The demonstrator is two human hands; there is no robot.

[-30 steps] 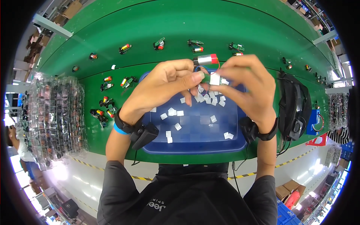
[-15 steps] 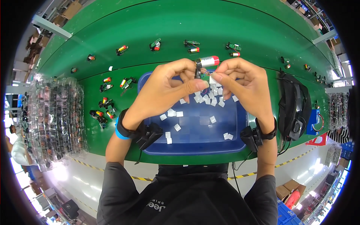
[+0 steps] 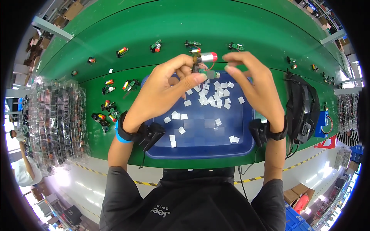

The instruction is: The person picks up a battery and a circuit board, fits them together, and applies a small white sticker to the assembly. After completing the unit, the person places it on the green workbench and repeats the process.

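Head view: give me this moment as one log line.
Left hand: holding cylinder-and-board assembly | Right hand: open, apart from it, nothing visible held | Blue tray: below hands, white pieces scattered inside

A wide head-worn fisheye looks down from close above onto the green bench [image 3: 93, 87].

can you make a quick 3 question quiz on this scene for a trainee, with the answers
1. Which hand holds the circuit-board assembly with the red-ended silver cylinder?
2. True or false: the thumb and forefinger tips of the right hand are apart.
3. Fill in: many loose white squares lie in a ____ tray.

Key: 1. The left hand. 2. True. 3. Blue.
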